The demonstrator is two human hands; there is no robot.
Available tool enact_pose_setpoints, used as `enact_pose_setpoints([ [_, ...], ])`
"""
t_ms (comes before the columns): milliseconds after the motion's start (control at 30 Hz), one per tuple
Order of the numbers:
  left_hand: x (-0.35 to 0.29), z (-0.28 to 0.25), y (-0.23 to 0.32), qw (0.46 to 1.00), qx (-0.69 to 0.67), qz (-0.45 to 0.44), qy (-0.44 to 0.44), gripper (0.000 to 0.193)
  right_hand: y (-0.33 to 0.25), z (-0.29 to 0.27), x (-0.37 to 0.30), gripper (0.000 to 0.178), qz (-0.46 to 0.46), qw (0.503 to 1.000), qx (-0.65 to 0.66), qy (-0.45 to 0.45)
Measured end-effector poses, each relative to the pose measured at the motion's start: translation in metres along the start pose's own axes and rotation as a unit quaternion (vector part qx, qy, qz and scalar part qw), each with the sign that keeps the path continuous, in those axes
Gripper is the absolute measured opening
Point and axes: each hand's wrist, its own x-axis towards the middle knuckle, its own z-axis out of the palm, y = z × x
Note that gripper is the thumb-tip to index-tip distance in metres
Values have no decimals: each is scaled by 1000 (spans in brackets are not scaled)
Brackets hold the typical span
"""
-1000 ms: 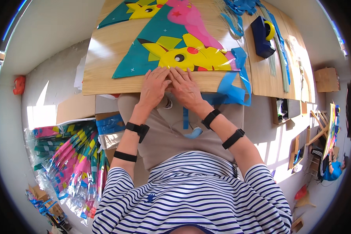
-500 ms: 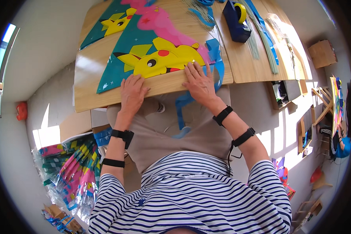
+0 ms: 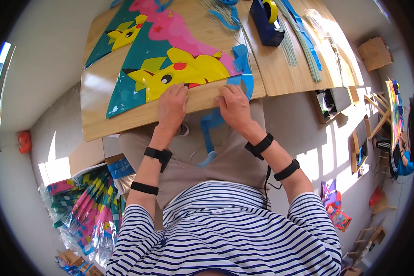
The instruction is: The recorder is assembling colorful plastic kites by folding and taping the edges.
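Observation:
A triangular plastic kite (image 3: 133,99), printed teal and pink with a yellow cartoon animal, lies flat on the wooden table. My left hand (image 3: 172,108) is at its near edge, fingers bent and drawn together over the plastic beside the animal's mouth. To the right, my right hand (image 3: 234,108) has its fingers curled in just below that edge, thumb and fingertips together. Whatever either hand pinches is too small or hidden to make out. Blue ribbon (image 3: 240,57) lies at the kite's right corner, and a length hangs past the table edge toward my lap.
Another matching kite (image 3: 119,39) lies farther left. On the adjoining table are a dark blue tape dispenser (image 3: 267,27) with yellow tape and bundles of thin pale rods (image 3: 303,46). A pile of printed plastic sheets (image 3: 85,207) is at lower left. Open boxes (image 3: 324,108) stand at right.
My hands have come closer together. The left moved right along the edge, and the fingers of both went from lying flat to curled. The view has shifted slightly.

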Motion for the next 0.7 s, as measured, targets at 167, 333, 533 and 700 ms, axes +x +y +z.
enact_pose_setpoints([
  [167, 16, 5, -1, 994, 93, 45, 33, 18, -3, -3, -7, 12, 108, 985, 123, -45],
  [333, 24, 13, -8, 979, 174, 90, 47, 12, -12, 11, -5, 17, 216, 945, 227, -90],
  [533, 29, 14, -13, 976, 196, 82, 54, 11, -13, 29, 10, 33, 362, 806, 458, -97],
  [700, 29, 10, -16, 985, 146, 73, 63, 12, -12, 29, 39, 37, 401, 696, 595, -35],
])
